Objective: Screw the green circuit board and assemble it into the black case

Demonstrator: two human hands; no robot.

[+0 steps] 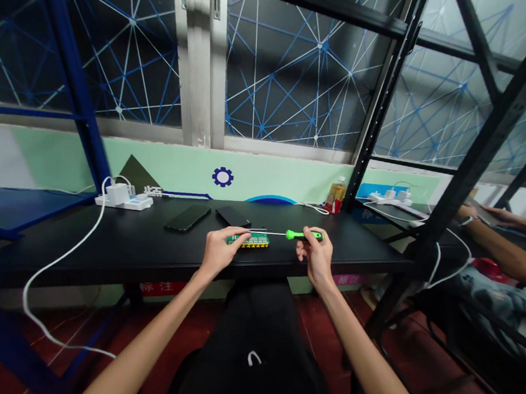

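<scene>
A small green circuit board with yellow terminals (253,241) lies near the front edge of the black table (145,247). My left hand (221,249) grips the board's left end, fingers curled on it. My right hand (316,253) is closed round the green handle of a screwdriver (303,234). The tool lies almost level, its thin metal shaft reaching left above the board toward my left hand.
Two dark phones (187,218) (233,216) lie behind the board. A white power strip with charger (123,197) and its cable sits at the left. A drink bottle (335,196) stands by the black rack post (380,109). Another person's arms (498,237) rest at the right.
</scene>
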